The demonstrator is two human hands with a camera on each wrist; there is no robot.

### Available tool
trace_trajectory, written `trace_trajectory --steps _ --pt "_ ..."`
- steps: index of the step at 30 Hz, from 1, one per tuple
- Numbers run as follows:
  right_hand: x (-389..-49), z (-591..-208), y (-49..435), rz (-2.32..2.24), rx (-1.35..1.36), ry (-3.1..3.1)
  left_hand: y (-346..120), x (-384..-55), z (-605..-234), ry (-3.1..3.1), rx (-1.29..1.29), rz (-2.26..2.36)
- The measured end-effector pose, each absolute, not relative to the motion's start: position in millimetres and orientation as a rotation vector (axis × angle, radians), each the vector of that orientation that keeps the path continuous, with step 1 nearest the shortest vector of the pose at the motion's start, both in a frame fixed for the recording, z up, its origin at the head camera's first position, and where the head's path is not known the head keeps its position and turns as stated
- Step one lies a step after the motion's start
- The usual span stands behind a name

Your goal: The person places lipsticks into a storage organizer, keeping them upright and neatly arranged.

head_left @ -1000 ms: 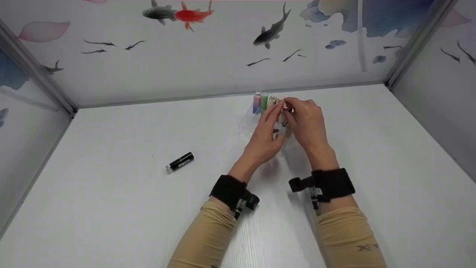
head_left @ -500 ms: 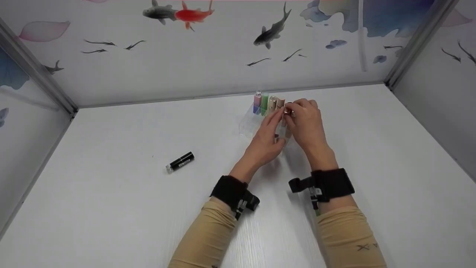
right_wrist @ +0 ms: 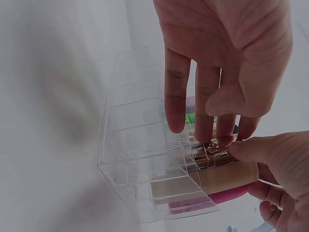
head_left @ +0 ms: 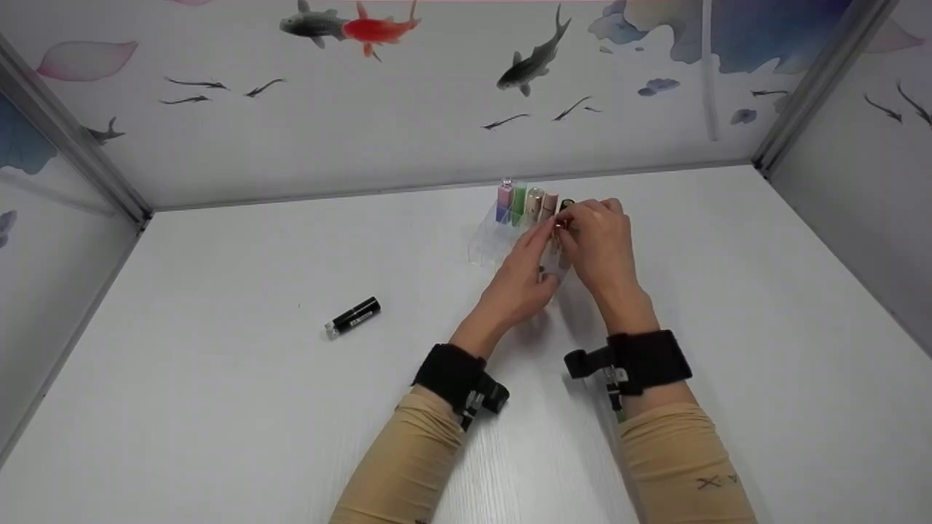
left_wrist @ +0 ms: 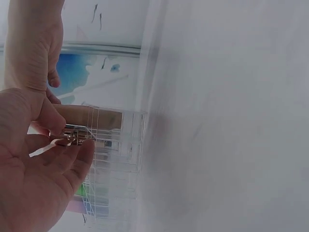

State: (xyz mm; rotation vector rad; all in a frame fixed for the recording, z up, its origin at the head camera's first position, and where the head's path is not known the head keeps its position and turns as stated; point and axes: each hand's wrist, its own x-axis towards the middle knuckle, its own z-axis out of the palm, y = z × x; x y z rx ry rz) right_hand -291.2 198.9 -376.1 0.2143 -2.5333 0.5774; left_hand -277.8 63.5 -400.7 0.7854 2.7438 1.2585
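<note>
A clear compartmented lipstick holder (head_left: pixel 484 246) stands near the back wall, with several tubes upright in its back row. My right hand (head_left: pixel 603 251) pinches a shiny rose-gold lipstick (right_wrist: pixel 211 149) between thumb and fingers at the holder's right part; how deep its lower end sits is unclear. My left hand (head_left: pixel 515 282) has its fingers fairly straight against the front of the holder, fingertips close by the rose-gold lipstick. Beside that lipstick, the right wrist view shows a beige tube (right_wrist: pixel 227 178) and a magenta tube (right_wrist: pixel 231 195) in the holder.
A black lipstick (head_left: pixel 354 316) with a clear end lies on the white table, left of the hands. Purple-pink (head_left: pixel 504 195), green (head_left: pixel 518 200), gold (head_left: pixel 534 204) and peach (head_left: pixel 550 202) tubes stand in the holder. Printed walls enclose the table.
My right hand has come slightly down and toward me with the rose-gold lipstick, uncovering the peach tube and a black-topped one behind. My left hand has shifted only slightly.
</note>
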Motion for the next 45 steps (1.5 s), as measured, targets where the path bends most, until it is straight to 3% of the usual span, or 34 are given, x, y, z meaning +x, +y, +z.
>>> trace_trajectory --steps 26,45 --pt "-290 -370 197 0.660 0.255 -2.445 46 -272 -395 2.680 0.745 1.275" --pt "-273 -371 139 0.708 0.562 -2.536 -39 -255 -386 2.750 0.687 1.128"
